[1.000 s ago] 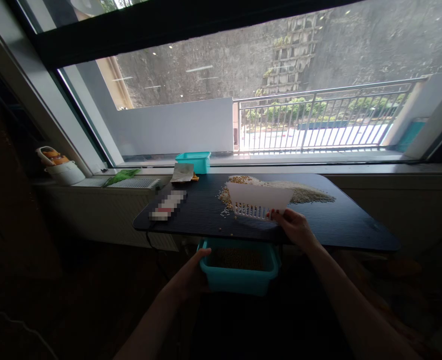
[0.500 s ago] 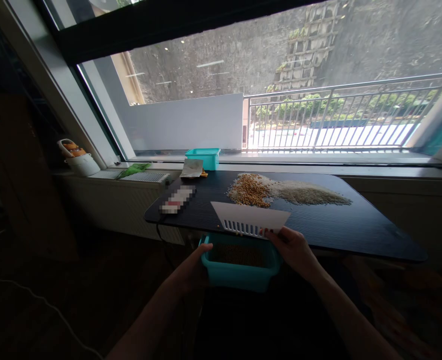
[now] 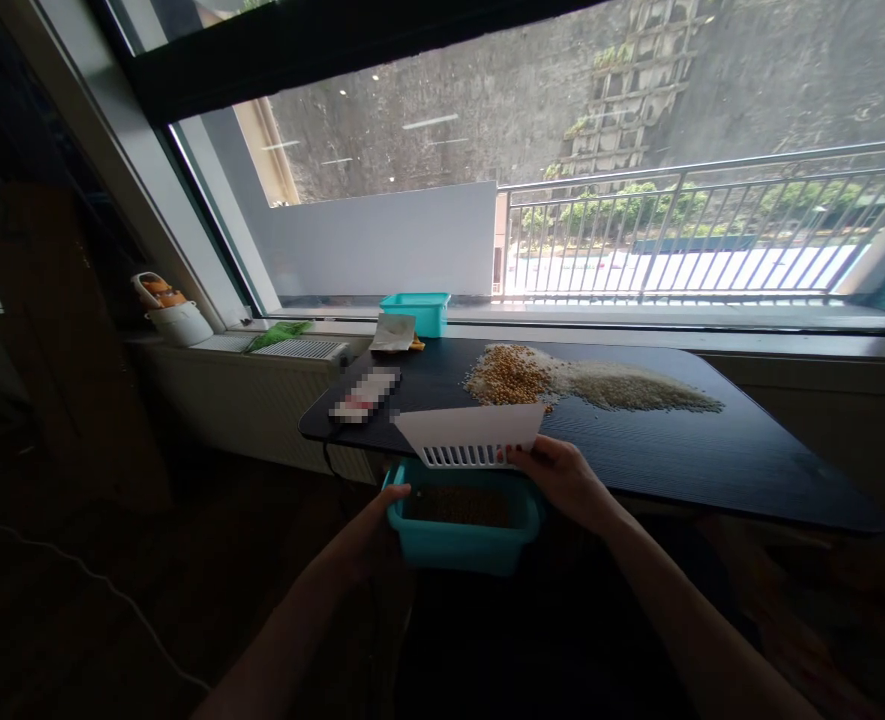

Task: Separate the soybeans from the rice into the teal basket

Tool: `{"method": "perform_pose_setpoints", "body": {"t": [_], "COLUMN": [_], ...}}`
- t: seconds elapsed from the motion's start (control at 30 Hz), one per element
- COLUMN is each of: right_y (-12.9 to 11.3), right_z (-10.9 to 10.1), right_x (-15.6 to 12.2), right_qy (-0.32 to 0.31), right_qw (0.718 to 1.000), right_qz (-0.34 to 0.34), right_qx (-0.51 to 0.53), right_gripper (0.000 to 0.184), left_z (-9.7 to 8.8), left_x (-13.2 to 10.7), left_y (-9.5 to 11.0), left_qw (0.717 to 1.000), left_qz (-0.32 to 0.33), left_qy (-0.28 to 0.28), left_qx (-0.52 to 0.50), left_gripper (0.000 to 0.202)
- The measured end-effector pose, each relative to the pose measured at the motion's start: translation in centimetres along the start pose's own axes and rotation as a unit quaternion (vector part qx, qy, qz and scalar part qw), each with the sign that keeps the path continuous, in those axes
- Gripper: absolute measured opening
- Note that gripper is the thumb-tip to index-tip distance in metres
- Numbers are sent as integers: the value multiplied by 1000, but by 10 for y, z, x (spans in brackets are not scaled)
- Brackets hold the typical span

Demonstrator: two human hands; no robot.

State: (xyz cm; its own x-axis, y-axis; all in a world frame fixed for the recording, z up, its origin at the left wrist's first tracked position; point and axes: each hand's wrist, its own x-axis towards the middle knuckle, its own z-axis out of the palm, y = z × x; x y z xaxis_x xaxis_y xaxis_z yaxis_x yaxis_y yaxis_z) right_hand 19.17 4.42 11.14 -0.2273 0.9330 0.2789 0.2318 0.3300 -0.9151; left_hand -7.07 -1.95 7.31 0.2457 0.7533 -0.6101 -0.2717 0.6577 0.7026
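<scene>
My left hand [image 3: 386, 510] grips the left rim of a turquoise plastic bin [image 3: 457, 550], thumb over the edge, just below the table's front edge. Small brownish grains lie in the bin, too dark to name. My right hand [image 3: 562, 475] pinches the right lower end of a white slotted scraper [image 3: 464, 428], a flat piece with a row of slots along its lower side. It is held tilted at the table edge, above the bin's back rim. Behind it lies a heap of golden-yellow beans or kernels [image 3: 509, 375], running into a spread of white rice [image 3: 637, 387].
The dark table [image 3: 749, 450] stands below a window. Toward its left are a blurred-out phone-like item [image 3: 367, 395], a paper packet [image 3: 394, 333] and a second turquoise bin [image 3: 431, 315]. A radiator [image 3: 262, 385] and a white bucket [image 3: 179, 322] are further left.
My right hand has drawn the slotted scraper leftward along the table's front edge. The bin and my left hand appear slightly further left; the view has also shifted a little.
</scene>
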Motion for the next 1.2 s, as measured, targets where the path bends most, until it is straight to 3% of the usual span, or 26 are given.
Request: {"method": "perform_pose_setpoints", "body": {"t": [0.17,0.23,0.4,0.6,0.8,1.2], "right_y": [9,13,22,23,20,15], "right_z": [-49,-64,-69,-59,-62,-64], "right_x": [-1,5,16,20,15,9], "right_qy": [198,232,220,202,190,184], "right_qw": [980,973,975,979,981,981], "right_qz": [5,19,32,41,35,56], "right_qx": [17,5,-6,-4,-5,15], "right_gripper": [35,34,30,34,36,35], "left_z": [6,13,25,21,21,20], "left_x": [9,13,21,23,23,24], "left_y": [-7,-10,-11,-12,-12,-13], "left_qw": [1000,999,999,999,999,999], "left_qz": [-7,-9,-16,-12,-22,-10], "left_qy": [-16,-34,-51,-50,-45,-48], "left_qx": [5,5,10,5,8,5], "left_gripper": [73,74,72,70,78,72]}}
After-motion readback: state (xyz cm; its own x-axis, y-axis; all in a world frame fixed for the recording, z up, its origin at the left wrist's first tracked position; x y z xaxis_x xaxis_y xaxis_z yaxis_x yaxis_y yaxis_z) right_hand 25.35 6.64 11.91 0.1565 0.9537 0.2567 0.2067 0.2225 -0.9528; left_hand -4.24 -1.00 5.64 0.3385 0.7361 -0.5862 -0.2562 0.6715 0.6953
